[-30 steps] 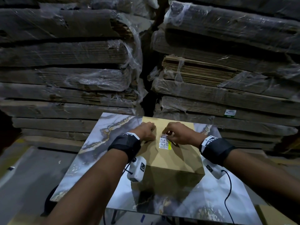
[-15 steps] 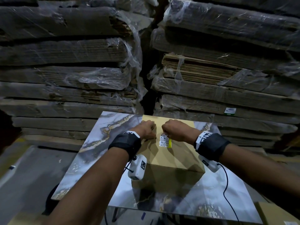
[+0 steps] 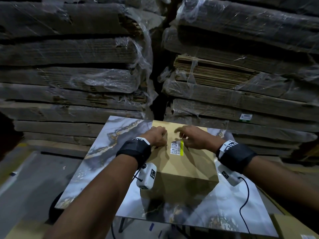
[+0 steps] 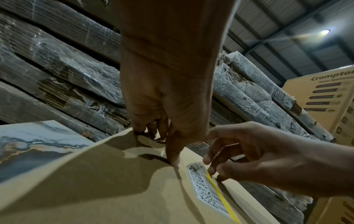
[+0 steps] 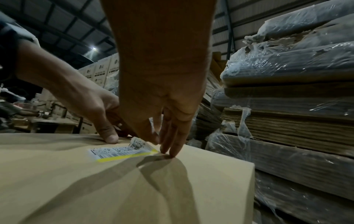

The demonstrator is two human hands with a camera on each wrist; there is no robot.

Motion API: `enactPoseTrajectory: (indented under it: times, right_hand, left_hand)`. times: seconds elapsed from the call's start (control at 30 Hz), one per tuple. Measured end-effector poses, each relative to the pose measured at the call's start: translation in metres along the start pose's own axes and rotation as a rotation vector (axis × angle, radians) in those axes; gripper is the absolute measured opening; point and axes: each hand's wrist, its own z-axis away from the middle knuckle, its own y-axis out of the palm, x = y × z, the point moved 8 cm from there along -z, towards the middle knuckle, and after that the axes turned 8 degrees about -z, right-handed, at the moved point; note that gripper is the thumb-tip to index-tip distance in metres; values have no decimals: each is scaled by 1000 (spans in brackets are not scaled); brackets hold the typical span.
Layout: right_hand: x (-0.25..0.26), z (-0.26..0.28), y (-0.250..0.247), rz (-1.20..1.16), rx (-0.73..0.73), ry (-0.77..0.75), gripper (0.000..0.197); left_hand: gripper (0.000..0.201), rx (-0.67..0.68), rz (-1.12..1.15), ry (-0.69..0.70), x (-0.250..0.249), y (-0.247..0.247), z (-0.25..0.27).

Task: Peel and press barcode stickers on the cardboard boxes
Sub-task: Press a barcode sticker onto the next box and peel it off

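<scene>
A plain cardboard box (image 3: 186,163) stands on the marble-patterned table (image 3: 107,152). A white barcode sticker (image 3: 176,148) with a yellow edge lies on the box top. Its far end curls up off the cardboard in the right wrist view (image 5: 137,143). My right hand (image 3: 194,138) pinches that lifted end between thumb and forefinger, and its other fingertips (image 5: 170,152) touch the box. To the sticker's left, my left hand (image 3: 158,136) has curled fingers and holds nothing. Its thumb (image 4: 173,160) presses down on the box top.
Tall stacks of flattened cardboard in plastic wrap (image 3: 69,75) (image 3: 241,83) rise right behind the table. Another box (image 3: 296,226) sits low at the right. Printed cartons (image 4: 325,98) stand further right. A black cable (image 3: 245,195) hangs from the right wrist camera.
My right hand has shifted slightly right and uncovered more of the sticker, whose far end now stands lifted. The left hand has stayed in place on the box.
</scene>
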Motion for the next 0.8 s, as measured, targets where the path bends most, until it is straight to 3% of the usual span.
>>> enactPoseTrajectory:
  times: [0.07,0.17,0.27,0.4,0.6,0.8]
  right_hand:
    - [-7,6,-5,-74,-101,23,51]
    - [-9,6,-1,-20,-100,20,19]
    - [-10,6,5,2,-94,28,8]
    - [-10,5,10,45,-98,45,8]
    - [-5,1,17,179,12,25,10]
    - [-2,-8,9,191,125,193,16]
  left_hand:
    - [47,6,6,-11,0,-1,1]
    - [49,17,4,-27,2,0,2]
    - [52,32,18,-49,4,0,3]
    - [55,40,28,-54,6,2,1]
    - [58,52,3,-59,5,2,2]
    - [45,63,-36,-28,1,2,1]
